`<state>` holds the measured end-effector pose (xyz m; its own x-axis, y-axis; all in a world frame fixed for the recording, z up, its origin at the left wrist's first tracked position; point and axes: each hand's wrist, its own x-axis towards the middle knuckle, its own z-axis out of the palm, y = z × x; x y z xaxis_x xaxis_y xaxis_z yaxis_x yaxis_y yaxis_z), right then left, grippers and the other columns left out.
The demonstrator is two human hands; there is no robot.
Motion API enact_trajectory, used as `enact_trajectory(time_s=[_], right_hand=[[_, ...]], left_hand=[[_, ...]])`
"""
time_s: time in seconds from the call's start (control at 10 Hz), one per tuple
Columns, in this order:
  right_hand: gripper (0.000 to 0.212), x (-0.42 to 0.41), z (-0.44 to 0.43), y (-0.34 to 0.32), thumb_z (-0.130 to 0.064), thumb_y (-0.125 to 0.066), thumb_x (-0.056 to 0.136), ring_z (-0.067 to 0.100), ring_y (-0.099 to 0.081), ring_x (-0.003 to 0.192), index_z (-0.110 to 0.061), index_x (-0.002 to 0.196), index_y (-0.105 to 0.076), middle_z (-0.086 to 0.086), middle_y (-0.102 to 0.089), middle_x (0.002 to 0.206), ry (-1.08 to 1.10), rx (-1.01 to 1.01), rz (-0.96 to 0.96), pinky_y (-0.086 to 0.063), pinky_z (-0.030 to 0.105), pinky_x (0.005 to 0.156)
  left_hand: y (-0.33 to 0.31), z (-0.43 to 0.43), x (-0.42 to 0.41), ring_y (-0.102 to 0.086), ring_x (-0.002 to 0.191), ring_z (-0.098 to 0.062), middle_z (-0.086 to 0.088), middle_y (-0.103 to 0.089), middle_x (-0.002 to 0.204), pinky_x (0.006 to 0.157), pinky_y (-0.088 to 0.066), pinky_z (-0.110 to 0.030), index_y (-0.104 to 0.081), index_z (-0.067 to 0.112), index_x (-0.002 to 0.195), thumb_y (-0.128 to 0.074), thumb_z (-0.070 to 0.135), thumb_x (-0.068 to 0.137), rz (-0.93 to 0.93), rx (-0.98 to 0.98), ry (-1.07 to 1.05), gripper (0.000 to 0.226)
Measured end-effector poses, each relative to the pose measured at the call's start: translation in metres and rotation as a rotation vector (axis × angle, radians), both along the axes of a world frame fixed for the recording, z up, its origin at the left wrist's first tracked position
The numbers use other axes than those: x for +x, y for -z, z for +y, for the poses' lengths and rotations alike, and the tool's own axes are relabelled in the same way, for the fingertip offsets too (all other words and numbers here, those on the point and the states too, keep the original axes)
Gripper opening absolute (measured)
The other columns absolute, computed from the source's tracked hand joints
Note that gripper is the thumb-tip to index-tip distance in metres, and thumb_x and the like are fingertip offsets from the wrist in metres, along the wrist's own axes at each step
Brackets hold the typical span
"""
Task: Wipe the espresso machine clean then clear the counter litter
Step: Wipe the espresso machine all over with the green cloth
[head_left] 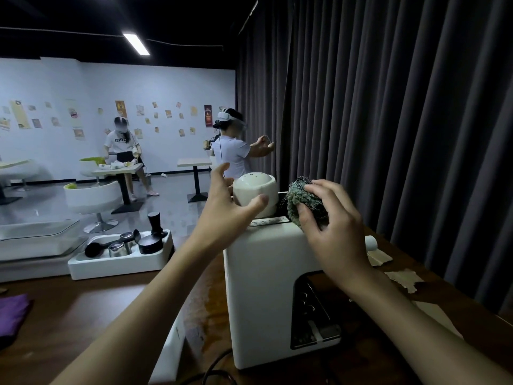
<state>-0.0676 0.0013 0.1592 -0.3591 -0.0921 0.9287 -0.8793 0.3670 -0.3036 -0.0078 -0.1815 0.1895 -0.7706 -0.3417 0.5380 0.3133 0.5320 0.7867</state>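
Observation:
A white espresso machine [263,295] stands on the dark wooden counter [83,315], its black control panel facing right. An upturned white cup [256,187] sits on the machine's top. My left hand [224,202] curls around the cup's left side, thumb on its front and fingers spread behind; whether it grips the cup is unclear. My right hand [330,226] presses a bunched grey-green cloth [304,201] onto the top rear edge of the machine, just right of the cup. Torn paper scraps [404,279] lie on the counter right of the machine.
A white tray [119,259] with a tamper, scoop and metal cups sits at the left, next to a glass display case [36,240]. A purple cloth [12,315] lies at the counter's left edge. Dark curtains hang behind. Two people work at tables in the room beyond.

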Motion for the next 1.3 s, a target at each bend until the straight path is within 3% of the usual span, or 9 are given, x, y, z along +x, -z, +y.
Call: enact_trajectory(time_s=[0.1, 0.2, 0.3, 0.4, 0.5, 0.6, 0.7, 1.0, 1.3], right_hand=[[0.03, 0.0, -0.0004, -0.0003, -0.019, -0.06, 0.089, 0.019, -0.057, 0.114, -0.005, 0.116, -0.065, 0.01, -0.061, 0.121, 0.006, 0.001, -0.01, -0.043, 0.026, 0.1], [0.03, 0.0007, -0.0001, -0.0001, -0.017, -0.061, 0.089, 0.02, -0.057, 0.114, -0.004, 0.115, -0.065, 0.01, -0.061, 0.121, 0.005, 0.005, -0.007, -0.043, 0.026, 0.1], [0.03, 0.0011, 0.0005, 0.0006, -0.018, -0.061, 0.089, 0.02, -0.057, 0.114, -0.005, 0.116, -0.065, 0.01, -0.061, 0.121, 0.009, 0.006, -0.005, -0.043, 0.026, 0.1], [0.03, 0.0011, 0.0006, -0.0008, -0.017, -0.061, 0.089, 0.02, -0.057, 0.114, -0.005, 0.115, -0.065, 0.01, -0.061, 0.121, 0.003, 0.006, -0.01, -0.044, 0.028, 0.1], [0.03, 0.001, 0.0009, -0.0013, -0.017, -0.061, 0.089, 0.02, -0.057, 0.114, -0.005, 0.115, -0.065, 0.01, -0.061, 0.121, -0.003, 0.008, -0.014, -0.044, 0.029, 0.1], [0.03, 0.0015, 0.0013, -0.0016, -0.018, -0.061, 0.088, 0.019, -0.057, 0.114, -0.005, 0.115, -0.065, 0.01, -0.061, 0.121, -0.005, 0.007, -0.021, -0.044, 0.028, 0.1], [0.03, 0.0014, 0.0017, -0.0026, -0.018, -0.062, 0.088, 0.02, -0.058, 0.112, -0.005, 0.114, -0.065, 0.01, -0.061, 0.119, -0.003, 0.01, -0.024, -0.043, 0.026, 0.099], [0.03, 0.0015, 0.0028, -0.0034, -0.019, -0.063, 0.088, 0.019, -0.058, 0.112, -0.006, 0.115, -0.065, 0.009, -0.062, 0.119, -0.005, 0.021, -0.032, -0.043, 0.024, 0.099], [0.031, 0.0014, 0.0039, -0.0041, -0.02, -0.062, 0.088, 0.019, -0.057, 0.112, -0.006, 0.115, -0.065, 0.008, -0.061, 0.119, -0.008, 0.043, -0.043, -0.042, 0.023, 0.099]], left_hand=[[-0.0048, 0.003, 0.0004, -0.06, 0.089, -0.009, 0.003, -0.051, 0.103, 0.084, -0.057, -0.037, -0.027, 0.023, 0.137, -0.087, 0.042, 0.072, 0.044, -0.043, -0.042, 0.091], [-0.0036, 0.0007, -0.0014, -0.064, 0.094, -0.009, 0.011, -0.056, 0.106, 0.089, -0.058, -0.048, -0.025, 0.027, 0.14, -0.082, 0.033, 0.076, 0.053, -0.055, -0.037, 0.087], [-0.0011, 0.004, 0.0019, -0.063, 0.105, -0.01, 0.005, -0.053, 0.123, 0.096, -0.055, -0.045, -0.022, 0.033, 0.143, -0.075, 0.047, 0.066, 0.044, -0.037, -0.022, 0.094], [-0.0039, 0.0046, 0.0026, -0.062, 0.097, -0.017, 0.007, -0.048, 0.106, 0.088, -0.057, -0.047, -0.027, 0.028, 0.136, -0.085, 0.05, 0.065, 0.074, -0.025, -0.045, 0.095], [-0.0023, 0.0034, 0.0029, -0.063, 0.099, -0.012, 0.012, -0.052, 0.112, 0.09, -0.056, -0.051, -0.023, 0.03, 0.143, -0.073, 0.037, 0.076, 0.049, -0.028, -0.009, 0.083], [0.0003, 0.0064, 0.0045, -0.061, 0.107, -0.011, 0.004, -0.05, 0.126, 0.097, -0.054, -0.044, -0.021, 0.035, 0.144, -0.071, 0.046, 0.073, 0.038, -0.015, -0.001, 0.088], [-0.0021, 0.0052, 0.0022, -0.064, 0.097, -0.017, 0.001, -0.054, 0.106, 0.091, -0.056, -0.046, -0.028, 0.028, 0.139, -0.084, 0.045, 0.072, 0.081, -0.006, -0.052, 0.089], [-0.0014, 0.0054, 0.0, -0.066, 0.089, 0.001, 0.011, -0.06, 0.111, 0.085, -0.056, -0.027, -0.024, 0.025, 0.148, -0.081, 0.028, 0.081, 0.037, 0.049, 0.031, 0.088], [-0.0008, 0.0039, -0.0019, -0.066, 0.097, -0.009, -0.003, -0.062, 0.118, 0.09, -0.058, -0.036, -0.035, 0.024, 0.136, -0.086, 0.03, 0.077, 0.036, 0.095, 0.012, 0.078]])
